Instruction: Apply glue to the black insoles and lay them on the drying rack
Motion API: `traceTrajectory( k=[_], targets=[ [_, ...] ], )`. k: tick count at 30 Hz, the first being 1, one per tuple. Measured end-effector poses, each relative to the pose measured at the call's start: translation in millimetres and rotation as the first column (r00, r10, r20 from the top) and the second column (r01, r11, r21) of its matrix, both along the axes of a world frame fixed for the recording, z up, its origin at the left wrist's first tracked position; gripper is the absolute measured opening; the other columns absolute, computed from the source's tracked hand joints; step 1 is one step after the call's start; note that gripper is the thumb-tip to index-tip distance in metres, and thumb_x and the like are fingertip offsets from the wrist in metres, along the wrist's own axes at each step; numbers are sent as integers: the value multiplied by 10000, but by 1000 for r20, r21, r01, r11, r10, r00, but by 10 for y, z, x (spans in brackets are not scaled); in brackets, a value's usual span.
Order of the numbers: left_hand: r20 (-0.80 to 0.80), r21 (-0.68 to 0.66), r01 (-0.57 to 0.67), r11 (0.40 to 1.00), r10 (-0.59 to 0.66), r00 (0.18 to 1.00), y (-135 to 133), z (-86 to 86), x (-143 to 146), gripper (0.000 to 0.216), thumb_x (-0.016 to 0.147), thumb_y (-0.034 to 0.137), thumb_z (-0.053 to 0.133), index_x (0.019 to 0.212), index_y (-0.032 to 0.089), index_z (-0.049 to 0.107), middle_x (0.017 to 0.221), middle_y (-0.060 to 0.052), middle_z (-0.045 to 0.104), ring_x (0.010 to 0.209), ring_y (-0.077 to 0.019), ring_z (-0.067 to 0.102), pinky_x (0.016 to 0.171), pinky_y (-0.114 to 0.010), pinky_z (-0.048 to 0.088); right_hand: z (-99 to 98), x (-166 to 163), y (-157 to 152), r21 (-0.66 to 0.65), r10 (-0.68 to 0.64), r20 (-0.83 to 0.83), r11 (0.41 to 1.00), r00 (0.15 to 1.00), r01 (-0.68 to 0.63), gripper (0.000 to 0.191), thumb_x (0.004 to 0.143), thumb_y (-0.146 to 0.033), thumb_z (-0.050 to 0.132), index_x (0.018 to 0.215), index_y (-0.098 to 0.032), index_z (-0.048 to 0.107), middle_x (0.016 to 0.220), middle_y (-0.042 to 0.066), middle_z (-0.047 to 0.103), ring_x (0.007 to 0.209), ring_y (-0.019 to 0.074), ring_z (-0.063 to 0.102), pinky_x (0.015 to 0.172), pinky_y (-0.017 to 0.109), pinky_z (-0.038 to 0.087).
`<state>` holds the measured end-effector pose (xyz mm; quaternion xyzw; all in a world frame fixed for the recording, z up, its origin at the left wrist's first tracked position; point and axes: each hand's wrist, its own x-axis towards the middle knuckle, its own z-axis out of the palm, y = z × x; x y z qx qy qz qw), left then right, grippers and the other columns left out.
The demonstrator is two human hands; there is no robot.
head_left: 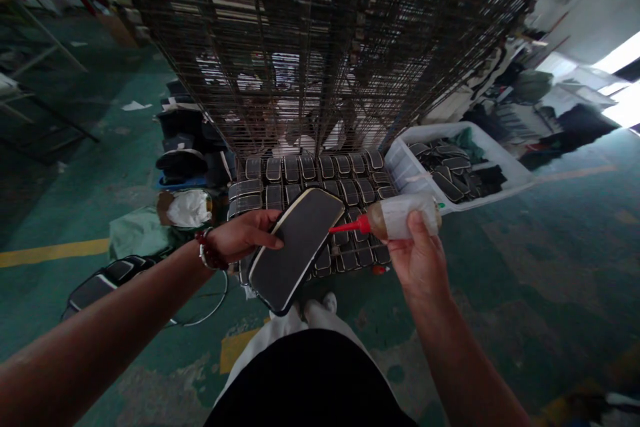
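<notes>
My left hand (245,235) is closed on a flat black oblong pad (297,247) with a pale rim, held tilted over my lap. My right hand (417,257) grips a squeeze glue bottle (403,216) lying sideways, its red nozzle (347,227) touching the pad's right edge. Below the pad lies a wire tray (320,177) covered with several similar black pads in rows.
A tall stack of wire racks (325,47) rises just ahead. A white plastic bin (500,177) with more black pads stands at right. A dark pile (185,140) and a white bag (189,208) sit at left on the green floor. My white shoes (313,310) show below.
</notes>
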<state>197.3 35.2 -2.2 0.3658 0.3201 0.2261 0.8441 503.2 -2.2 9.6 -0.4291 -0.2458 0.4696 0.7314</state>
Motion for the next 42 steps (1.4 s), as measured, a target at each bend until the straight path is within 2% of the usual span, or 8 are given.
traceTrajectory(
  k=[4, 9, 14, 18, 23, 32, 38, 42],
  targets=[
    [-3, -15, -29, 999, 29, 1000, -7, -27, 1, 453, 699, 79, 826, 1141, 148, 755, 1047, -129, 828, 862, -252, 800, 788, -361, 654, -35, -50, -80, -1, 13, 36, 1000, 999, -13, 299, 801, -413, 887, 988, -224, 749, 910, 7, 760, 782, 159, 718, 780, 315, 653],
    [23, -55, -65, 996, 66, 998, -17, -58, 18, 458, 693, 82, 825, 1138, 149, 742, 1020, -116, 828, 848, -234, 795, 766, -337, 641, -83, -112, -186, 46, 59, 122, 997, 991, -65, 233, 862, -383, 824, 1045, -257, 753, 912, 5, 755, 837, 165, 727, 838, 326, 640],
    [-7, -77, -126, 989, 126, 992, -20, -86, 15, 445, 671, 92, 819, 1105, 129, 732, 950, -106, 821, 788, -220, 779, 733, -327, 623, -115, -174, -272, 80, 91, 182, 991, 979, -107, 378, 876, -390, 795, 1230, -283, 717, 1048, 35, 770, 979, 205, 741, 967, 405, 610],
    [-65, -73, -175, 982, 170, 983, -31, -86, 3, 444, 676, 98, 798, 1115, 122, 735, 950, -117, 813, 790, -224, 767, 764, -348, 610, -42, -244, -339, 89, 141, 158, 984, 977, -157, 415, 814, -399, 852, 1194, -297, 720, 1101, 43, 767, 1016, 239, 748, 1007, 453, 598],
    [-68, -92, -202, 975, 197, 978, -33, -89, 3, 488, 668, 84, 771, 1153, 106, 727, 917, -128, 806, 778, -249, 769, 785, -392, 607, 39, -311, -418, 91, 182, 137, 976, 974, -196, 410, 749, -395, 897, 1115, -305, 735, 1062, 37, 773, 996, 268, 756, 985, 504, 611],
    [-69, -147, -298, 943, 291, 954, 18, -148, -30, 487, 653, 59, 752, 1139, 80, 734, 894, -148, 802, 741, -255, 755, 782, -409, 594, -13, -314, -537, 112, 234, 179, 960, 956, -256, 547, 719, -432, 936, 1208, -322, 716, 1162, 60, 745, 1088, 300, 732, 1001, 529, 600],
    [-85, -198, -394, 897, 385, 919, 49, -136, -50, 412, 665, 44, 730, 1074, 93, 728, 840, -141, 794, 738, -264, 762, 777, -411, 609, -48, -313, -570, 107, 282, 178, 947, 943, -304, 522, 748, -413, 918, 1210, -305, 699, 1126, 93, 754, 1064, 329, 743, 983, 578, 596],
    [-70, -251, -459, 852, 457, 887, 57, -154, -80, 354, 676, 20, 712, 1021, 98, 721, 813, -129, 794, 736, -266, 770, 766, -402, 625, -76, -334, -559, 109, 230, 183, 961, 956, -253, 523, 740, -431, 918, 1203, -313, 704, 1150, 85, 746, 1098, 334, 733, 978, 575, 604]
  ],
)
